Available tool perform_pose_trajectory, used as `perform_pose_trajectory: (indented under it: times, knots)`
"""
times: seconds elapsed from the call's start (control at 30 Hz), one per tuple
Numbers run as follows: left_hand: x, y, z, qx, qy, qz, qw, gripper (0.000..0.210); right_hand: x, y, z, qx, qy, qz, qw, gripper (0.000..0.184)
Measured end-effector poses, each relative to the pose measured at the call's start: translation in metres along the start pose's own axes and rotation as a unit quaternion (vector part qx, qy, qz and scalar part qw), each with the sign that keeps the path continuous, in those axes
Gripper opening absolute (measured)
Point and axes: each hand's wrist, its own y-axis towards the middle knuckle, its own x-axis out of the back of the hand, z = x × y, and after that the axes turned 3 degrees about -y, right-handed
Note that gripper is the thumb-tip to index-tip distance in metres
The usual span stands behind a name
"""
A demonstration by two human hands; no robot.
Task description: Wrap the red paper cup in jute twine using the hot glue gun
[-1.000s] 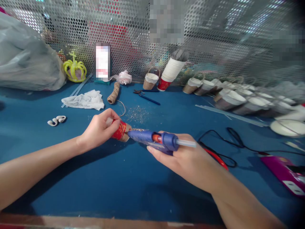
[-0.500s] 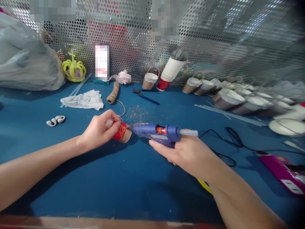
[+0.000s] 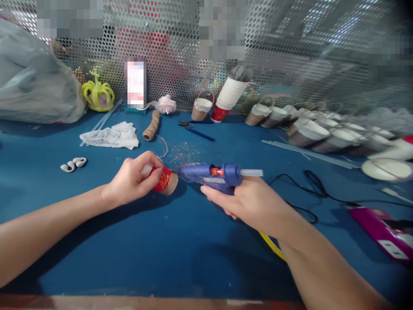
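Observation:
My left hand (image 3: 134, 178) is closed around a red paper cup (image 3: 164, 181) with a gold pattern, tipped on its side. Brown twine wraps the cup's base end, which faces right. My right hand (image 3: 238, 196) grips a blue hot glue gun (image 3: 209, 174), with a clear glue stick (image 3: 251, 172) jutting from its rear. The gun's nozzle is at the twine-wrapped end of the cup; whether it touches, I cannot tell. From a twine roll (image 3: 151, 125) behind my left hand, a loose strand curves down toward the cup.
Blue-handled pliers (image 3: 196, 129) lie behind the glue gun. Crumpled white fabric (image 3: 111, 135) and white earbuds (image 3: 73, 164) are at left. A stack of paper cups (image 3: 230, 94) leans by a small twine basket (image 3: 201, 109). Several more baskets (image 3: 308, 133), a black cable (image 3: 318, 185) and a purple box (image 3: 377, 232) are at right.
The cup and glue gun hold nearly the same pose, nozzle still at the twine-wrapped end. The whole view has shifted slightly.

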Motion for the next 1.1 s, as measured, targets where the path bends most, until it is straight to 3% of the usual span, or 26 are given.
perform_pose_trajectory:
  times: [0.37, 0.63, 0.83, 1.0, 1.1]
  knots:
    - [0.000, -0.001, 0.000, -0.028, -0.002, 0.004, 1.000, 0.001, 0.001, 0.001, 0.001, -0.032, 0.013, 0.014, 0.999, 0.034]
    - [0.000, 0.001, 0.001, -0.009, 0.000, -0.002, 1.000, 0.004, 0.003, -0.003, 0.005, -0.012, 0.002, 0.011, 1.000, 0.033]
    - [-0.001, 0.002, 0.002, 0.003, 0.002, -0.010, 1.000, 0.007, -0.003, -0.007, -0.004, 0.036, -0.040, 0.005, 0.999, 0.035]
    - [-0.001, 0.003, 0.003, 0.018, 0.006, -0.020, 1.000, 0.008, -0.004, -0.007, -0.008, 0.160, -0.105, -0.026, 0.981, 0.027]
    - [-0.001, 0.003, 0.003, 0.015, 0.002, -0.021, 1.000, 0.008, -0.003, -0.004, -0.005, 0.131, -0.093, -0.028, 0.987, 0.026]
